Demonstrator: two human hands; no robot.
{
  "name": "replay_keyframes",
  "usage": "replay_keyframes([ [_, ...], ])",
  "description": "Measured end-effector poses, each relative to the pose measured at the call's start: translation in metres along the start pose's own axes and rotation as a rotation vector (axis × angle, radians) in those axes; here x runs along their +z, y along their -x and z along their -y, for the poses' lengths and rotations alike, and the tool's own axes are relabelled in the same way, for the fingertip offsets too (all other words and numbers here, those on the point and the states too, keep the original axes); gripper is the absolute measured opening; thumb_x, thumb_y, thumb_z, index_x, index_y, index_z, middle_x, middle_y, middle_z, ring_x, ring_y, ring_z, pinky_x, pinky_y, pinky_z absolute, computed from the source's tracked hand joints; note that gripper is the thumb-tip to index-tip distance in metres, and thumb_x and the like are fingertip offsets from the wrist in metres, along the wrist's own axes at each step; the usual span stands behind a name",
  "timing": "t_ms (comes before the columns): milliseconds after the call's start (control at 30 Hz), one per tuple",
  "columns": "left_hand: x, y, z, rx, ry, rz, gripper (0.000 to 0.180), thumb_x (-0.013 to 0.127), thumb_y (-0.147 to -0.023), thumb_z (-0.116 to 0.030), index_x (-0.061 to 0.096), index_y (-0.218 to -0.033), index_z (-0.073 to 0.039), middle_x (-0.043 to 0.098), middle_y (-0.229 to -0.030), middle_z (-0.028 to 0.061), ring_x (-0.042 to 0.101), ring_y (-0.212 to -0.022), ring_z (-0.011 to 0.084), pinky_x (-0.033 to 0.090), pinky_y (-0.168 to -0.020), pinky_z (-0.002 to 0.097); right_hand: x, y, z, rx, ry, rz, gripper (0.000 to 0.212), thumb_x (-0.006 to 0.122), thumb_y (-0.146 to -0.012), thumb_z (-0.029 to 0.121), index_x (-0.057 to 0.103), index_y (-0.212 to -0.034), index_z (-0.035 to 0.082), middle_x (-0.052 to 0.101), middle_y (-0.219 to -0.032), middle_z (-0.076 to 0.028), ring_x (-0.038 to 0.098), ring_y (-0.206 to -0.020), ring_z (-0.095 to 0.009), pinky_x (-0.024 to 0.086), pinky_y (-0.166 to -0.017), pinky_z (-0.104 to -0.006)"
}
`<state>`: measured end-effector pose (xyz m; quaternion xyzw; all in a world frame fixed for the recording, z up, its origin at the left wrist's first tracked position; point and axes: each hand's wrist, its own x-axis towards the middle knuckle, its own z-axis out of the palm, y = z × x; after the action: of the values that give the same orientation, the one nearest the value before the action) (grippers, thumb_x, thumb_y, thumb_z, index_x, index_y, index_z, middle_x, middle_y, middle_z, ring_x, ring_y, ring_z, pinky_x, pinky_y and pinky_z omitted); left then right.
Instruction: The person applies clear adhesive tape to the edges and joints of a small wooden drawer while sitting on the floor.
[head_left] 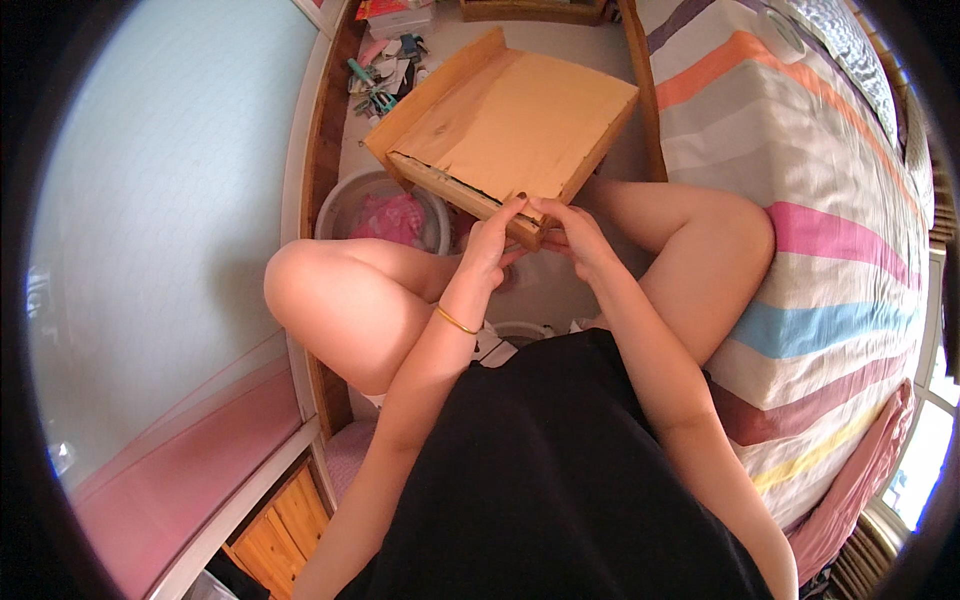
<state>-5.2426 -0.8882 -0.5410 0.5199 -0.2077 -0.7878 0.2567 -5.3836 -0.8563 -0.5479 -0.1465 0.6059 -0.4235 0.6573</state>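
A wooden drawer is turned bottom up in front of me, tilted, its taller front panel along the left side. Along its near edge a dark, uneven gap shows between the bottom board and the side. My left hand grips the near corner, thumb on top and fingers below. Beside it, my right hand closes on the same corner, its thumb also on the upper face. The thumbs nearly meet. Some fingertips are hidden under the wood, as is the inside of the drawer.
Left of the drawer stands a basin with pink cloth in it. Small loose items litter the floor beyond. A bed with a striped cover borders the right; a pale sliding panel borders the left. My bent knees flank the drawer.
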Motion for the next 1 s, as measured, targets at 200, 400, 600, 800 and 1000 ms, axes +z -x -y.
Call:
replay_keyframes([
  [200,-0.001,-0.001,-0.002,-0.012,-0.038,-0.015,0.048,0.063,-0.078,-0.040,0.054,-0.114,-0.010,0.056,-0.105,0.0062,0.053,-0.090,0.0178,0.048,-0.077,0.0336,0.000,-0.002,0.001,0.038,0.002,0.050,0.064,0.071,-0.070,0.042,0.049,-0.112,-0.001,0.057,-0.098,-0.011,0.057,-0.087,-0.018,0.045,-0.078,-0.0284],
  [400,-0.003,-0.002,-0.002,-0.019,-0.060,-0.027,0.046,0.063,-0.079,-0.039,0.055,-0.113,-0.009,0.056,-0.103,0.0068,0.054,-0.087,0.0185,0.048,-0.074,0.0331,0.003,0.003,0.003,0.038,-0.014,0.037,0.057,0.070,-0.071,0.041,0.054,-0.107,0.000,0.058,-0.094,-0.008,0.057,-0.084,-0.016,0.044,-0.074,-0.0260],
  [600,-0.005,-0.001,-0.006,-0.030,-0.037,-0.011,0.049,0.064,-0.078,-0.039,0.052,-0.115,-0.009,0.055,-0.104,0.0095,0.055,-0.092,0.0209,0.049,-0.077,0.0364,0.006,0.006,0.006,0.035,0.107,0.014,0.061,0.064,-0.074,0.048,0.054,-0.112,0.002,0.058,-0.106,-0.010,0.053,-0.100,-0.018,0.037,-0.088,-0.0303],
  [800,-0.014,0.004,-0.019,-0.044,-0.058,0.003,0.062,0.066,-0.074,-0.045,0.046,-0.121,-0.010,0.052,-0.109,0.0109,0.053,-0.097,0.0222,0.049,-0.084,0.0379,0.015,0.014,0.023,0.055,0.223,0.063,0.075,0.061,-0.071,0.060,0.052,-0.116,0.001,0.051,-0.114,-0.013,0.045,-0.109,-0.021,0.033,-0.092,-0.0361],
  [1000,-0.017,0.005,-0.026,-0.038,-0.098,0.003,0.068,0.066,-0.073,-0.048,0.042,-0.123,-0.008,0.050,-0.110,0.0123,0.052,-0.098,0.0250,0.044,-0.087,0.0402,0.010,0.007,0.023,0.115,0.116,0.034,0.087,0.058,-0.068,0.066,0.044,-0.125,0.001,0.048,-0.118,-0.015,0.045,-0.107,-0.024,0.035,-0.089,-0.0385],
])
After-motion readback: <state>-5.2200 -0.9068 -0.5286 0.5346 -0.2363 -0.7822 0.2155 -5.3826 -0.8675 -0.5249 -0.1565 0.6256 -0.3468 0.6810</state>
